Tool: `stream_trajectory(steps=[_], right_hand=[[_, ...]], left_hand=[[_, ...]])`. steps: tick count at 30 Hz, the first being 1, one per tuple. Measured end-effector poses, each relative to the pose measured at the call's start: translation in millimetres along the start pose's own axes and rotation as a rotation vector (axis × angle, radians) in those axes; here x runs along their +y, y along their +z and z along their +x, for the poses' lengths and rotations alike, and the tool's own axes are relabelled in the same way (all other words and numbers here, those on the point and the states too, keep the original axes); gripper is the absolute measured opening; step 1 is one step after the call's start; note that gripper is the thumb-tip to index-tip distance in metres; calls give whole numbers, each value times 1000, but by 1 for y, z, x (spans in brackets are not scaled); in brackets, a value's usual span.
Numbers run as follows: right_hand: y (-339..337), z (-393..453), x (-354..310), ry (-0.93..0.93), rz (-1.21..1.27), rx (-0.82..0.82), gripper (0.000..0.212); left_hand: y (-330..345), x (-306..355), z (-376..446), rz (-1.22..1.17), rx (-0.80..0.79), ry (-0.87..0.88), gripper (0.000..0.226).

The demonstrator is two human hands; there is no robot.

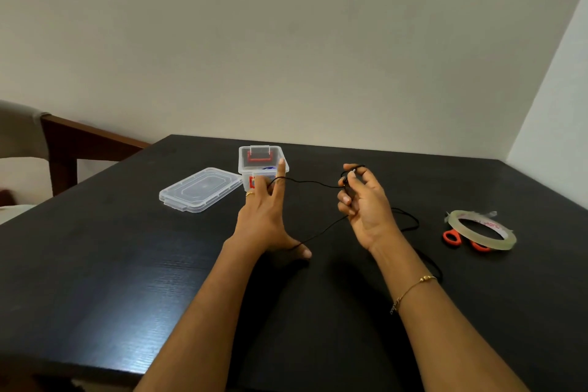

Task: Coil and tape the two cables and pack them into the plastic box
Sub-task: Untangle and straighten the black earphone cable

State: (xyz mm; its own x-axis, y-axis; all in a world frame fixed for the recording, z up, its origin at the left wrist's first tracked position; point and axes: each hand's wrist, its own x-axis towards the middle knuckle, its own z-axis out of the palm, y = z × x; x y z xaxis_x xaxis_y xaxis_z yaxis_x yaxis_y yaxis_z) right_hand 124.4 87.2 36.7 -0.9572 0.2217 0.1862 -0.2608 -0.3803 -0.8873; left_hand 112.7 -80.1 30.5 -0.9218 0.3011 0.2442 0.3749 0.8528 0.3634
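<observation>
A person's left hand (265,216) spreads its fingers (280,170), a thin black cable (313,182) strung from finger to thumb above the dark surface (111,264). The right hand (364,200) pinches the cable's coiled end, fingers curled. Behind stands the open plastic box (262,165), its lid (200,189) beside it. A tape roll (480,229) rests on orange-handled scissors (453,237) to the right.

2 hands (267,216), 1 box (262,162), 1 lid (200,189), 1 cable (311,182)
</observation>
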Motion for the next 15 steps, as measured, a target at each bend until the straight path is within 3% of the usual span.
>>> stream_trajectory(steps=[2, 5, 6, 8, 10, 15], right_hand=[[-2, 1, -1, -16, -34, 20, 21], [-8, 4, -4, -31, -53, 109, 22], [-10, 6, -5, -31, -65, 147, 22], [-14, 6, -6, -20, -94, 214, 22], [-15, 7, -5, -9, -144, 247, 21], [-17, 9, -1, -40, -361, 305, 17]], left_hand=[[-1, -2, 2, -35, 49, 34, 122], [-3, -3, 7, -295, 164, 75, 47], [-4, -3, 9, -443, 187, 34, 35], [-6, -2, 10, -763, 154, -90, 39], [-3, -3, 12, -859, 108, -136, 50], [3, -18, 9, 166, 280, 31, 51]])
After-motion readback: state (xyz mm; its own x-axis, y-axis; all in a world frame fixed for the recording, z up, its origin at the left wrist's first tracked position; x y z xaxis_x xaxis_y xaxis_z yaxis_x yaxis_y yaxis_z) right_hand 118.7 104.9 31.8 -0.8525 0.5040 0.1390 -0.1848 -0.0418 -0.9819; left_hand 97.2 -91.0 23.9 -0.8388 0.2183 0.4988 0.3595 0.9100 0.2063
